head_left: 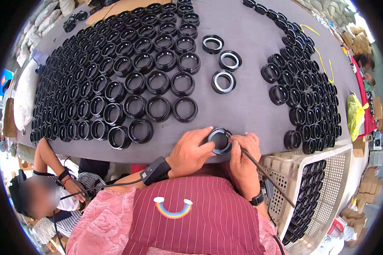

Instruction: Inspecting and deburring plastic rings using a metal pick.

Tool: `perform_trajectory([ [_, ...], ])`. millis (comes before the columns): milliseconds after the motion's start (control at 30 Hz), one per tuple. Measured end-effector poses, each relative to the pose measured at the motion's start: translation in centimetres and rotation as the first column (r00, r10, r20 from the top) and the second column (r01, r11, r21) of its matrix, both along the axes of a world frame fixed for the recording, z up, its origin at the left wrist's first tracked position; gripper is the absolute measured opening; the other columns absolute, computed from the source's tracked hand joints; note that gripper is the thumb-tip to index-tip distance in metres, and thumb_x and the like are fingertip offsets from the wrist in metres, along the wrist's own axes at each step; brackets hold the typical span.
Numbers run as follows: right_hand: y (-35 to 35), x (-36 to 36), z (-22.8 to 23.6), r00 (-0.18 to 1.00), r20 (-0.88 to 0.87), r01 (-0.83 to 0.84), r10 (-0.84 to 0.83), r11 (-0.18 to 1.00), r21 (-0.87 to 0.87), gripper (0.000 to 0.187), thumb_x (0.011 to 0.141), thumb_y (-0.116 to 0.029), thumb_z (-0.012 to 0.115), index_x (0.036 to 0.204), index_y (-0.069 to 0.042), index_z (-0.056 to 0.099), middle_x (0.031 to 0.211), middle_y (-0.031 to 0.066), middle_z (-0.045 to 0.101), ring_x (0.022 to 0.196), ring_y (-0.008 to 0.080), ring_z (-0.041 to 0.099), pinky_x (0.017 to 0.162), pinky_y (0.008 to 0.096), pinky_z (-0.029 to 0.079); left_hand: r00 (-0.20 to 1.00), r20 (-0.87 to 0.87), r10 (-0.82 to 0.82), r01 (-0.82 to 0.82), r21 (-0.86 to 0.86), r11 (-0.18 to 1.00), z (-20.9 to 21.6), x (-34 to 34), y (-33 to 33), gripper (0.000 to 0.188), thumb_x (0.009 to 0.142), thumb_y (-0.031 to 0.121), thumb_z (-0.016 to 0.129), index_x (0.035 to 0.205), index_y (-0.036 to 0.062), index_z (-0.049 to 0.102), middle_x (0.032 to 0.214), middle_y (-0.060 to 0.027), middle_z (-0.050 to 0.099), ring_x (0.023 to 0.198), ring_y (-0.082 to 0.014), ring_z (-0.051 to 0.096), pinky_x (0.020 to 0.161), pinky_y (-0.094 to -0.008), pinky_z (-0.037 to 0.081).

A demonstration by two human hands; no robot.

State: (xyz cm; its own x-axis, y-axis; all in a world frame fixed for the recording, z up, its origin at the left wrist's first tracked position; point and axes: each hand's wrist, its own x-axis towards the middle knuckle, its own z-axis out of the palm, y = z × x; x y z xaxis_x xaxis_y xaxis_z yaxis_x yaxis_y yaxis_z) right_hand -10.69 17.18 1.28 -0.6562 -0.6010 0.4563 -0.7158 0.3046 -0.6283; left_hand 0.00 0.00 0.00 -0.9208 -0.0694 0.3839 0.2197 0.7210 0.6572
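My left hand (191, 151) steadies a black ring (220, 152) at the near edge of the table, its thumb and fingertips against the ring's left side. In my right hand (244, 155) a thin dark rod (266, 175) is pinched, its upper end at the ring's right rim and its other end slanting down to the right. Beyond my hands lie three separate rings: a black one (213, 52), one with a pale inner band (231, 69), and another pale-banded one (224, 91). The rod's exact tip is hidden by my fingers.
Many black rings (135, 117) stand in rows over the left of the grey table (251, 106). More rings (293, 78) cluster at the right. Against the right edge stands a pale perforated crate (327, 170) holding rings. Another person (64, 199) sits at the left.
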Motion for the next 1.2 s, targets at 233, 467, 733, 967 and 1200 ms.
perform_trajectory([
  [233,-1.7,-0.6,0.8,0.989,0.071,-0.126,0.132,0.989,-0.083,0.006,0.086,-0.010,0.063,0.083,-0.010,0.068,0.073,0.0007,0.064,0.068,0.0204,0.052,0.081,0.0374,0.038,0.999,-0.053,0.009,-0.010,-0.003,1.000,0.0,-0.3,-0.5,0.028,0.075,0.012,0.077,0.097,0.0049,0.061,0.126,-0.0229,0.058,0.108,-0.0388,0.060,0.092,-0.0459,0.047],
  [467,-1.0,-1.1,-0.2,0.978,0.141,-0.134,0.154,0.981,-0.141,0.013,0.087,-0.007,0.058,0.076,-0.011,0.063,0.068,0.0007,0.062,0.071,0.0237,0.053,0.090,0.0435,0.040,0.995,-0.001,0.099,-0.099,0.096,0.990,-0.3,0.5,0.4,0.061,0.075,0.015,0.079,0.126,-0.0005,0.049,0.133,-0.0185,0.056,0.115,-0.0361,0.056,0.098,-0.0434,0.043],
  [733,0.2,0.5,-0.8,0.958,0.259,-0.032,0.125,0.942,-0.333,0.021,0.093,-0.008,0.045,0.080,-0.002,0.060,0.076,0.0090,0.062,0.074,0.0218,0.058,0.100,0.0469,0.044,0.998,0.012,0.060,-0.061,0.209,0.976,0.5,-1.6,1.4,0.072,0.071,0.015,0.079,0.131,-0.0008,0.043,0.122,-0.0200,0.058,0.116,-0.0371,0.056,0.096,-0.0440,0.045],
  [967,5.4,3.5,-0.6,0.985,0.167,0.122,-0.034,0.829,-0.546,0.015,0.090,-0.002,0.047,0.088,-0.002,0.061,0.081,0.0135,0.065,0.076,0.0279,0.059,0.083,0.0440,0.049,0.998,0.052,0.019,-0.024,0.093,0.995,3.8,-7.7,2.9,0.059,0.068,0.016,0.075,0.118,0.0007,0.048,0.103,-0.0205,0.059,0.103,-0.0397,0.057,0.089,-0.0456,0.048],
  [1200,6.6,4.1,-0.8,0.938,0.339,0.147,0.065,0.813,-0.564,0.017,0.094,-0.007,0.047,0.088,0.000,0.061,0.076,0.0120,0.061,0.070,0.0197,0.058,0.066,0.0342,0.047,0.977,-0.119,-0.179,0.158,-0.170,0.973,2.2,-17.6,9.2,0.067,0.068,0.026,0.080,0.122,0.0016,0.049,0.115,-0.0178,0.058,0.107,-0.0368,0.054,0.091,-0.0480,0.047],
])
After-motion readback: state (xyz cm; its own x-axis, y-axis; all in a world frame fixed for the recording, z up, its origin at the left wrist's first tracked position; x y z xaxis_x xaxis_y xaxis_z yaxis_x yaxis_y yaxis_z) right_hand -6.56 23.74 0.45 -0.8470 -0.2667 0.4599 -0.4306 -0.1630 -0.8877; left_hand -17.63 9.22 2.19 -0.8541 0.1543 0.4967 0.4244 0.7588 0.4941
